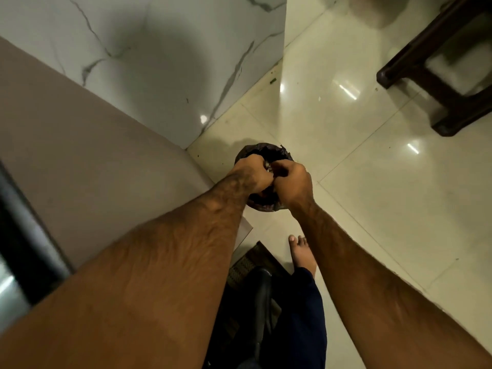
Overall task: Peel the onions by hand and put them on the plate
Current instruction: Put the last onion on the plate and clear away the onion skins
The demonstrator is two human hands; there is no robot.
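Observation:
My left hand [250, 174] and my right hand [292, 182] are pressed together with their fingers curled, directly above a small round bin lined with a dark bag [266, 151] on the floor. Between the fingertips shows a small pale bit, apparently onion or its skin [267, 166]; most of it is hidden by the fingers and blurred. No plate and no other onions are in view.
A beige counter top [80, 155] runs along the left, ending beside the bin. Behind it stands a white marbled wall panel [159, 62]. A dark wooden stool [439, 75] sits at the upper right on the glossy tile floor. My bare foot [300, 251] stands by a dark mat [253, 262].

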